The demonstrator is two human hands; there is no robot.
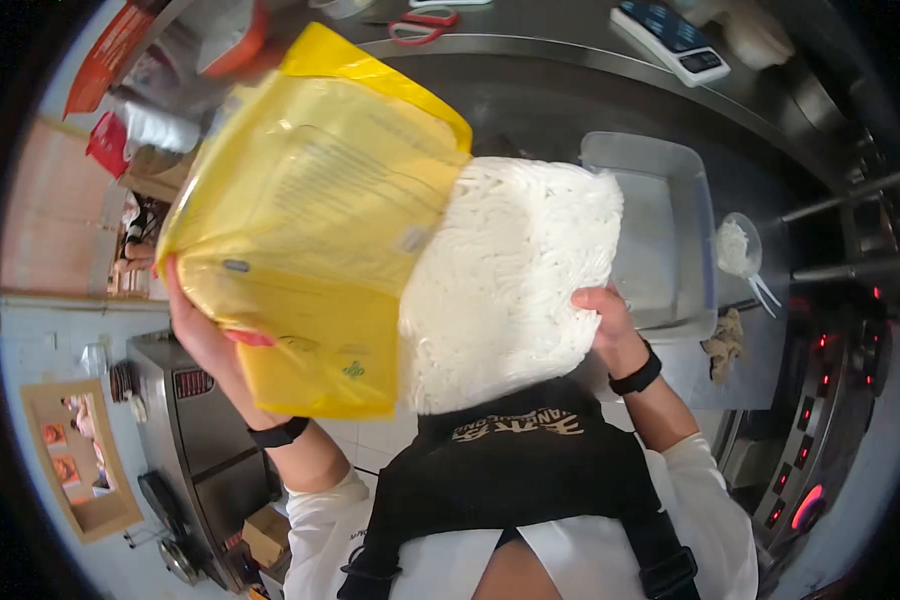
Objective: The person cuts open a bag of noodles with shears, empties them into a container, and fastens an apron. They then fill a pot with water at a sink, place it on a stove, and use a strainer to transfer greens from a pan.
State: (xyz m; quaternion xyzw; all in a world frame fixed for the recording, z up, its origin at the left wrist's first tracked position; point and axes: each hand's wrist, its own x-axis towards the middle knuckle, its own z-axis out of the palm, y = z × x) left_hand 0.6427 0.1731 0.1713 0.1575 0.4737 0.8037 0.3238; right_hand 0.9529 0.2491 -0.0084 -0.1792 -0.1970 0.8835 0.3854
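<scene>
A large yellow plastic bag (310,190) with printed text is gripped at its lower left by my left hand (205,335), whose fingers are mostly behind it. Partly out of the bag's open right side is a thick white block of noodle-like strands (520,280). My right hand (610,325) holds this block at its right edge, thumb on top and fingers underneath. Just right of the block, a clear plastic tub (660,240) stands on the steel counter.
Right of the tub are a small clear bowl (735,245) with white contents and a crumpled brown cloth (723,345). Red scissors (423,25) and a digital scale (670,40) lie at the top. A steel cabinet (205,430) stands at lower left.
</scene>
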